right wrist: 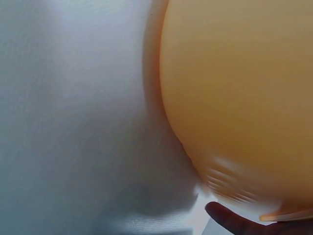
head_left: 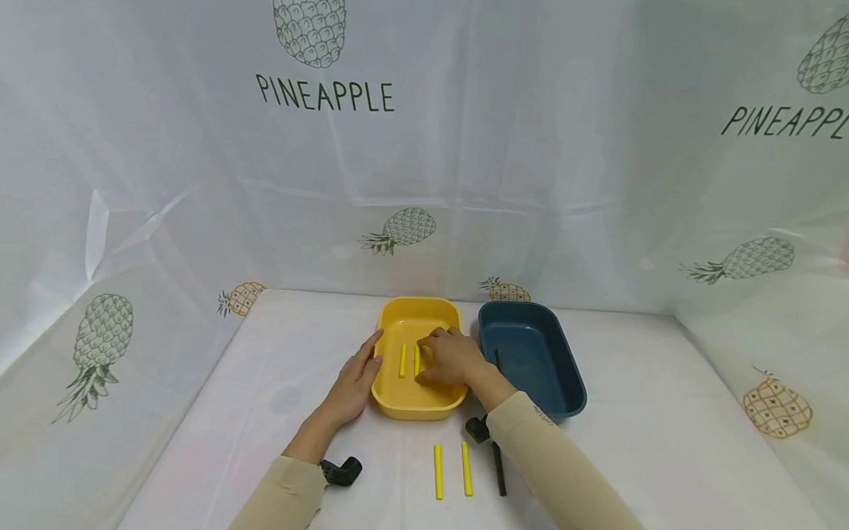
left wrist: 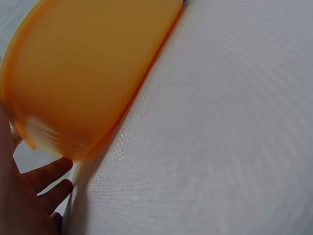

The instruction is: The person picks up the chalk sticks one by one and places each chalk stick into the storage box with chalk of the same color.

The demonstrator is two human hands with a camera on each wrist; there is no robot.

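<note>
In the head view my left hand (head_left: 352, 383) lies along the left side of a yellow plastic container (head_left: 405, 412), its fingers fairly straight against the outer wall. The left wrist view shows those fingers (left wrist: 51, 174) beside the container's end. My right hand (head_left: 452, 357) reaches over the right rim and holds a slim yellow stick (head_left: 417, 360) between fingers and thumb, low inside the container. Parallel to it, on the container floor, lies another yellow stick (head_left: 403, 360). The right wrist view shows mostly the container's outer wall (right wrist: 234, 98) and one finger; the held stick is hidden there.
A dark blue container (head_left: 534, 355) stands to the right, with a black stick (head_left: 497, 359) partly visible in it. Nearer me on the white cloth lie two yellow sticks (head_left: 438, 471) and a black stick (head_left: 499, 470). A patterned sheet (head_left: 512, 182) hangs behind.
</note>
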